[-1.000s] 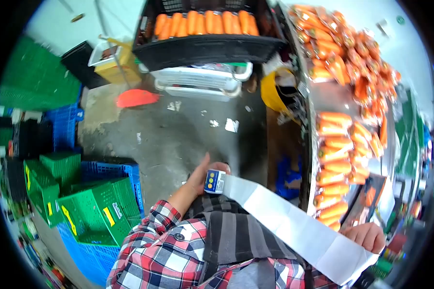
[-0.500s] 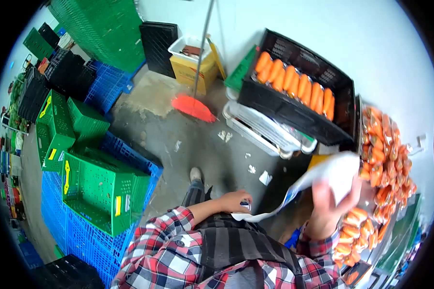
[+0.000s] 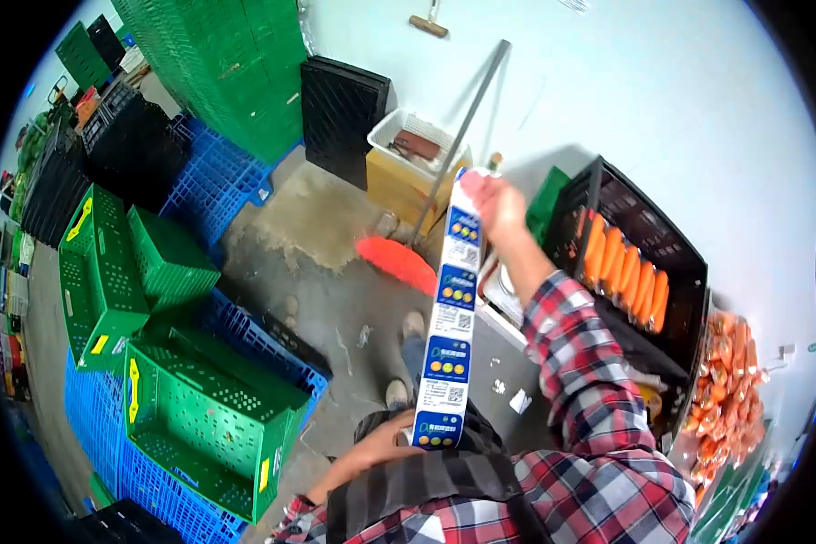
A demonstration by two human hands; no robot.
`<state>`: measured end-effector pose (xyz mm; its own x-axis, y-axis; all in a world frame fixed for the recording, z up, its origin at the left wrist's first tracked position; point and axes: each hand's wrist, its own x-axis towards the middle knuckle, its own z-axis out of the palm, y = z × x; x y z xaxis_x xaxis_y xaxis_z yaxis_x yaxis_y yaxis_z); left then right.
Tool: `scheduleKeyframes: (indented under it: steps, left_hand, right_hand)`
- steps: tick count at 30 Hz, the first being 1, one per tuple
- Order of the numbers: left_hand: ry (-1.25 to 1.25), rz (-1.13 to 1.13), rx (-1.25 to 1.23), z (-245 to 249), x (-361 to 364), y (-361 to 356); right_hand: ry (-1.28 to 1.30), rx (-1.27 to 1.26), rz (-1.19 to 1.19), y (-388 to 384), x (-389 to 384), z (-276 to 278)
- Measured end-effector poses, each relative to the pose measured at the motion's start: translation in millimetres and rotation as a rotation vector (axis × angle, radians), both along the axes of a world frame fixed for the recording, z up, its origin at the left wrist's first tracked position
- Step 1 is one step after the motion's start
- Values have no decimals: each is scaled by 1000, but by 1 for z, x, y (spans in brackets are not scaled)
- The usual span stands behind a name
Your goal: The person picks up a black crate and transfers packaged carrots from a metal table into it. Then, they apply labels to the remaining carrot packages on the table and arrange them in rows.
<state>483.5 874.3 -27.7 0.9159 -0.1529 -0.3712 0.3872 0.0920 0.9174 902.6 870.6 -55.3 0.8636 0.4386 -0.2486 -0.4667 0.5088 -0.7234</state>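
I hold a long strip of printed labels (image 3: pixel 452 317), blue and white with yellow dots and QR codes, stretched nearly upright in front of me. My right hand (image 3: pixel 497 205) is raised and grips its top end. My left hand (image 3: pixel 392 439) holds the bottom end low, close to my striped apron (image 3: pixel 426 485). My plaid sleeve (image 3: pixel 576 363) runs up the right side of the strip.
A black crate of carrots (image 3: pixel 639 263) sits at right, with bagged carrots (image 3: pixel 725 390) beyond. A red broom (image 3: pixel 399 261) leans on the wall by a yellow box (image 3: pixel 408 177). Green crates (image 3: pixel 199 399) on blue crates (image 3: pixel 245 326) stand at left.
My right hand swung up from the carrot bags to head height, pulling the label strip taut and vertical. My view turned left. The left hand stayed low on the strip's end.
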Motion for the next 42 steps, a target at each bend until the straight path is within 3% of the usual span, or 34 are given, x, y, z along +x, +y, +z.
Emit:
scheduleKeyframes:
  steps: [1,2,4,5,6,7,9,11,13,16,17,18,19,20,22,23,26,30,31,33,34,35,37,39,41,42]
  left_hand:
    - [200,96,-166,-1,9,12]
    - [208,179,-358,-7,18,26]
    - [278,198,-401,-18,39,63]
    - [322,253,-469,-33,41,75]
    - [369,427,-695,-52,40,86]
    - [413,608,-922,-70,47,99]
    - [352,932,-1050,-97,73,117]
    - [319,952,-1438,-128,74,148]
    - [319,1049,-1302,-149,78,172]
    - [527,1309,-1118,-192,96,207]
    - [453,1265,-1200,-254,91,217]
    - [477,1278,-1182,-274,98,228]
    - [500,1295,-1168,-289,108,242]
    - [498,1370,-979,-309,129,256]
    - [592,1446,-946,-352,130,269]
    - [609,1479,-954,-375,127,272]
    - [657,1546,-699,-392,159,289]
    - [612,1555,-862,-409,157,308]
    - [656,1668,-859,-405,155,308]
    - [546,1571,-608,-384,166,321]
    - [561,1703,-334,-368,186,325]
    - [560,1620,-51,-354,194,331]
    - [561,1383,296,-315,211,353]
    - [312,1398,263,-279,235,355]
    - [142,1198,209,-249,232,334]
    - [220,1239,108,-224,247,325]
  right_hand:
    - [31,-10,61,25,7,-29]
    - [60,-22,123,51,14,-58]
    - [14,-231,225,101,21,-99]
    - [-54,-318,471,120,27,-112]
    - [129,-452,512,139,33,-120]
    - [78,-607,584,158,39,-134]
    - [-10,-674,582,183,50,-192]
    - [25,-745,566,193,56,-254]
    - [66,-846,577,191,54,-321]
    - [112,-1021,571,184,54,-434]
    - [-147,-1135,633,171,63,-529]
    - [-439,-1209,700,153,80,-613]
    - [-634,-1208,734,147,91,-657]
    - [-833,-1206,747,140,101,-701]
    - [-953,-1240,681,147,114,-752]
    - [-834,-1336,677,159,119,-762]
    - [-466,-1593,703,202,131,-747]
    - [-366,-1604,762,231,126,-757]
    - [-333,-1588,741,236,125,-754]
    - [-509,-1572,529,276,113,-678]
    - [-586,-1500,499,283,109,-658]
    - [-644,-1342,450,286,104,-641]
    - [-691,-1205,587,303,87,-552]
    - [-741,-1280,915,300,68,-478]
    - [-1081,-1159,1168,260,30,-427]
    - [-933,-1097,1226,238,11,-396]
